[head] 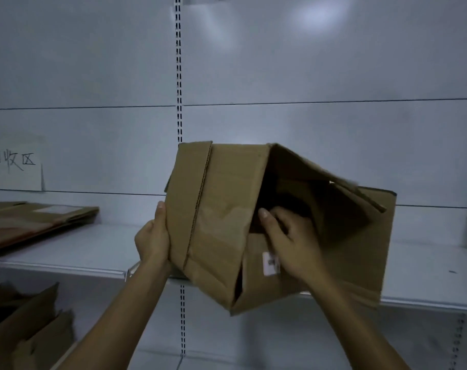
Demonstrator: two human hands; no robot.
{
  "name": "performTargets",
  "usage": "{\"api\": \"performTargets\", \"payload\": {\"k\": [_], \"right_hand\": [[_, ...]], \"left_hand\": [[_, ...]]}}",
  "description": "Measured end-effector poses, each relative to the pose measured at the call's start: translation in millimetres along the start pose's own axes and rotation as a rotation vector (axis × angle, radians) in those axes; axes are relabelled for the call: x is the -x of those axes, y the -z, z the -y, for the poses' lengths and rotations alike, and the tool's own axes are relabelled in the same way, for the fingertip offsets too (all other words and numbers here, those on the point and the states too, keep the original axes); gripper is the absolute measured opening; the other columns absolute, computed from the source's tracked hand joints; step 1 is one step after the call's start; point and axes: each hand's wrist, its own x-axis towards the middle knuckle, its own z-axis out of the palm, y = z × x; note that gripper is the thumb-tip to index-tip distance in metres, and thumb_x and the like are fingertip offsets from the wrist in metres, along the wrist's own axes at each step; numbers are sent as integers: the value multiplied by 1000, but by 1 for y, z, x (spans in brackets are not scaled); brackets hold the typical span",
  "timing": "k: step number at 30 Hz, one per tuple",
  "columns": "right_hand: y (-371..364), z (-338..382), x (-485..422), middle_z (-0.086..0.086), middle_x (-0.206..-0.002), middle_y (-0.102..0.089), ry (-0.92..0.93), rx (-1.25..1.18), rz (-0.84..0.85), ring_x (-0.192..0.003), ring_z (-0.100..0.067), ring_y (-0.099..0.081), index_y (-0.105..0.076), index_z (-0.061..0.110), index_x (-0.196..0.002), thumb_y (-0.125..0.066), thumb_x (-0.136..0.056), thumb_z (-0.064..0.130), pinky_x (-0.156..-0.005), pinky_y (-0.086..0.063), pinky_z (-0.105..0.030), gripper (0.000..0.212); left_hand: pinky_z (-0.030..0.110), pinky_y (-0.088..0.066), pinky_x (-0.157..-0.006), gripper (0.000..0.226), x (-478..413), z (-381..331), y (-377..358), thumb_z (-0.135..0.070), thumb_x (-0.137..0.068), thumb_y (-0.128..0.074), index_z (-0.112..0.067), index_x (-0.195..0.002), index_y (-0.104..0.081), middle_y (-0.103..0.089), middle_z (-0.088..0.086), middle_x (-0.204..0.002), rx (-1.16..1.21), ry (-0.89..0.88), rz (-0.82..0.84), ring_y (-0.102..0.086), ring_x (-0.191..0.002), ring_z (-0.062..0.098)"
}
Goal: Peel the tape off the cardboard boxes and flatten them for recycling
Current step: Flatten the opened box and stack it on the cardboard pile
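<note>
A: Left hand [153, 236]?
B: Clamped on the box [227, 222] at its nine o'clock edge, thumb up along a folded flap [188, 198].
A: Right hand [288, 241]?
B: Gripping the rim of the box's open mouth, fingers curled inside, thumb outside. Just above a white label [271, 263] on the front panel.
A: Box itself?
B: Held up in the air, tilted, partly collapsed, opening toward one o'clock. In front of a white shelf [67, 260].
A: Farther out?
B: At nine o'clock, flattened cardboard [37, 222] lying on the shelf. Above it, a paper sign [13, 161] with handwritten characters on the back panel. At seven o'clock, below the shelf, more boxes [24, 324], shape hard to tell.
</note>
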Motion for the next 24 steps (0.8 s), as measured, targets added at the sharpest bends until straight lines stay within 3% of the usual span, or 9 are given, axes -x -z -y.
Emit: {"api": "performTargets", "payload": {"k": [3, 6, 8, 11, 13, 15, 17, 21, 24], "right_hand": [[43, 28, 2, 1, -70, -65, -305, 99, 371, -63, -15, -62, -65, 25, -89, -52, -79, 65, -64, -53, -37, 44], [61, 53, 11, -2, -92, -72, -413, -18, 891, -67, -16, -67, -50, 32, -130, -66, -63, 67, -67, -56, -29, 77], [42, 50, 14, 5, -113, -67, -344, -74, 788, -93, -11, -67, -40, 34, -137, -63, -51, 84, -87, -55, -33, 101], [5, 36, 8, 12, -131, -57, -295, -490, 563, -120, -9, -55, -53, 42, -124, -50, -50, 93, -108, -41, -41, 89], [-9, 32, 0, 2, -135, -56, -453, -953, 462, -127, -17, -51, -54, 34, -129, -45, -60, 87, -111, -34, -45, 88], [-15, 25, -8, -9, -129, -61, -634, -1176, 321, -120, -23, -56, -55, 19, -131, -39, -74, 79, -106, -40, -43, 84], [-23, 17, -13, -8, -112, -67, -610, -1134, 257, -105, -22, -62, -65, 19, -111, -35, -92, 63, -96, -47, -40, 57], [-41, -3, -14, 1, -95, -62, -658, -895, 236, -92, -17, -59, -58, 23, -93, -32, -103, 34, -81, -50, -25, 30], [-42, -31, -6, 4, -111, -64, -588, -734, 79, -113, -24, -58, -61, 29, -111, -46, -99, 36, -89, -51, -31, 20]], "left_hand": [[27, -50, -67, 43, -4, 4, 1, -53, -85, -62, -15, -66, -54, -60, 2, -72, 47, 25, -18, -57, -72, 17], [35, -52, -77, 43, -10, 8, -3, -54, -86, -61, -16, -66, -55, -61, 2, -72, 74, 34, -26, -59, -76, 20], [36, -52, -78, 44, -8, 11, -9, -54, -88, -58, -16, -67, -55, -60, 3, -72, 24, 14, 13, -58, -74, 20], [31, -48, -67, 46, -1, 21, -15, -54, -89, -55, -12, -71, -55, -59, 5, -72, -63, -33, 81, -55, -69, 18], [30, -47, -67, 45, -2, 31, -12, -55, -89, -55, -12, -75, -56, -58, 6, -74, -78, -49, 113, -54, -71, 19], [34, -48, -71, 47, -6, 40, -8, -57, -90, -52, -12, -77, -58, -59, 8, -75, -120, -68, 148, -55, -75, 22], [37, -48, -71, 60, -8, 46, -4, -62, -92, -38, -8, -81, -60, -61, 11, -77, -228, -119, 199, -58, -75, 24], [38, -48, -72, 82, -4, 51, -2, -78, -85, -17, -9, -89, -61, -64, 7, -81, -381, -344, 252, -60, -77, 25], [35, -42, -65, 79, -4, 49, 0, -75, -85, -27, -1, -79, -55, -59, 8, -70, -409, -477, 182, -52, -64, 21]]}}
